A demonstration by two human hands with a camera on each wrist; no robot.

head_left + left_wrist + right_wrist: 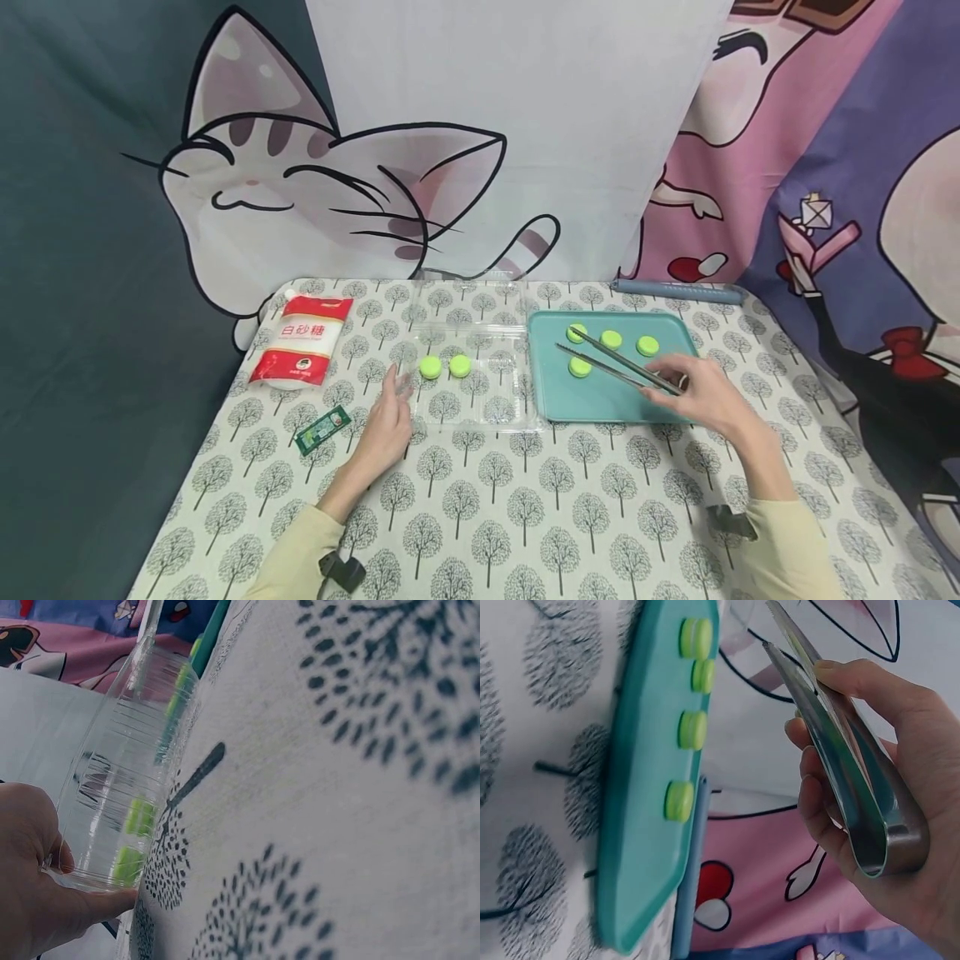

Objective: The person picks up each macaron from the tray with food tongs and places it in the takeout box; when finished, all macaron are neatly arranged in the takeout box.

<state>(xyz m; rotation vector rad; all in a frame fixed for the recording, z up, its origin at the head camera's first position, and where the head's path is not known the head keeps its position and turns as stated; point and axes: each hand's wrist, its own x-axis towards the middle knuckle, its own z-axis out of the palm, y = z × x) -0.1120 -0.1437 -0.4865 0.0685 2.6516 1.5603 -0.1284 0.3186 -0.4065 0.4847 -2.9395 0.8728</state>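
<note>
My right hand [699, 390] holds metal tongs [847, 765] with their tips apart and nothing visible between them. They are over the teal tray [607, 408], where several green macarons [647, 346] lie. In the head view, the tongs' tips overlap the tray's left macarons. At the left edge of a clear plastic box [480, 421], my left hand [386, 421] grips the side wall. The left wrist view shows the thumb low and a finger curled at the rim. Two green macarons [460, 365] sit side by side in the box, whose lid [471, 302] lies folded back.
A red and white sugar bag [302, 342] lies at the back left, with a small green packet [323, 430] in front of it. Behind the tray is a blue-grey roll [675, 291]. A tree-patterned cloth [487, 517] covers the table, and a cartoon curtain hangs behind.
</note>
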